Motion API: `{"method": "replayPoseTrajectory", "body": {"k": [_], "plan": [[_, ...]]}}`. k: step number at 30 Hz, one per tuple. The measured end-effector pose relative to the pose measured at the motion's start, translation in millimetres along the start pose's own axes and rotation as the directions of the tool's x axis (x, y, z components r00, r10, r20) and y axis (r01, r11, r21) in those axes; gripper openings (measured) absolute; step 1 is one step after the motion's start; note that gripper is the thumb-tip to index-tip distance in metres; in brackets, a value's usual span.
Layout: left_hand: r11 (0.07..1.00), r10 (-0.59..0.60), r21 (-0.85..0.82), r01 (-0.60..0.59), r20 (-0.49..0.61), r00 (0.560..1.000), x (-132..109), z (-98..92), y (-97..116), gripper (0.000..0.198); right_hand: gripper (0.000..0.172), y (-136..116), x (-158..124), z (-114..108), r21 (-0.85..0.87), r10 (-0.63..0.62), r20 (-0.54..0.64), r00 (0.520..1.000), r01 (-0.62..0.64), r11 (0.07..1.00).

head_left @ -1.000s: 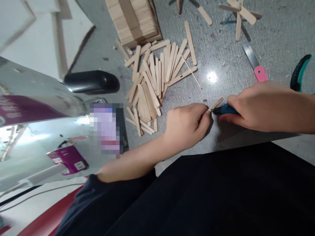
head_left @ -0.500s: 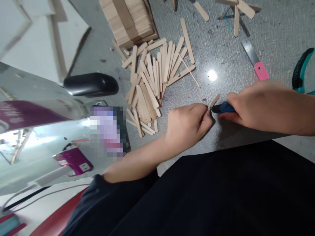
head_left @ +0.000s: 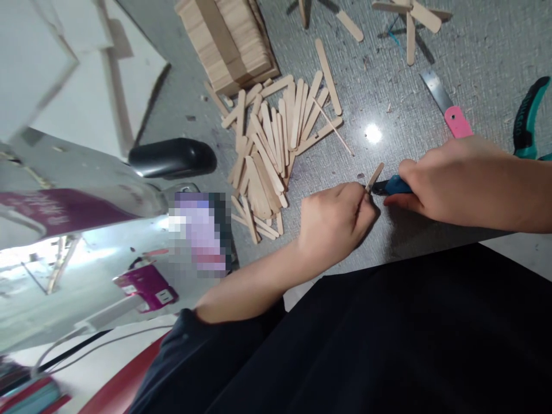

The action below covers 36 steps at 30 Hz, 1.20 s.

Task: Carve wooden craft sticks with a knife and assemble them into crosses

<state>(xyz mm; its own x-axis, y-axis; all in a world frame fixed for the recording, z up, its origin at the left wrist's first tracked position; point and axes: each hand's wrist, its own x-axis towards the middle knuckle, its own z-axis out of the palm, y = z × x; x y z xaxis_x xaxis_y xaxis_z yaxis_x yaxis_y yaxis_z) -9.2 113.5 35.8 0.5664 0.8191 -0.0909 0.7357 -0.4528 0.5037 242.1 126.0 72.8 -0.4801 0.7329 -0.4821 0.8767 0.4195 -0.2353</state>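
Note:
Near the table's front edge, my left hand (head_left: 334, 221) is closed on a small wooden craft stick (head_left: 375, 176), whose free end sticks up past the fingers. My right hand (head_left: 435, 178) is wrapped around blue-handled pliers (head_left: 397, 185), and their dark jaws lie right beside the stick by my left fingertips. Whether the jaws touch the stick, I cannot tell. Most of the handles are hidden in my right fist. Left of the hands spreads a loose pile of craft sticks (head_left: 276, 144), with a thin wooden stick (head_left: 334, 127) at its right side.
A banded bundle of craft sticks (head_left: 207, 49) lies at the back. Beyond my right hand are a pink-handled blade (head_left: 456, 121), black-and-teal pliers (head_left: 528, 118) and crossed sticks (head_left: 411, 29). A phone (head_left: 204, 230), a black rounded object (head_left: 172, 157) and a purple adapter (head_left: 149, 287) sit left.
The view has shifted slightly, so the things on the left appear further right. Both hands keep nearly the same pose, with the stick and pliers still in them.

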Motion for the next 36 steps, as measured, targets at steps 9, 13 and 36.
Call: {"method": "replayPoseTrajectory", "body": {"k": [9, 13, 36], "plan": [[1.000, -0.026, 0.004, 0.026, 0.015, 1.000, 0.3, -1.0, 1.0, 0.035, 0.068, -2.9, -0.7, -6.7, -0.151, -0.019, 0.048, 0.999, 0.026, 0.988], [0.997, -0.069, -0.043, 0.071, 0.035, 0.997, 5.2, -1.6, 0.1, 0.039, 0.069, 7.0, 6.4, -14.0, -0.028, -0.023, 0.102, 0.995, 0.026, 0.999], [0.869, -0.189, -0.454, 0.195, 0.059, 0.980, 13.9, 1.7, -15.5, 0.029, 0.076, 27.5, 21.4, -14.4, 0.707, -0.042, 0.343, 0.938, -0.229, 0.669]]}}
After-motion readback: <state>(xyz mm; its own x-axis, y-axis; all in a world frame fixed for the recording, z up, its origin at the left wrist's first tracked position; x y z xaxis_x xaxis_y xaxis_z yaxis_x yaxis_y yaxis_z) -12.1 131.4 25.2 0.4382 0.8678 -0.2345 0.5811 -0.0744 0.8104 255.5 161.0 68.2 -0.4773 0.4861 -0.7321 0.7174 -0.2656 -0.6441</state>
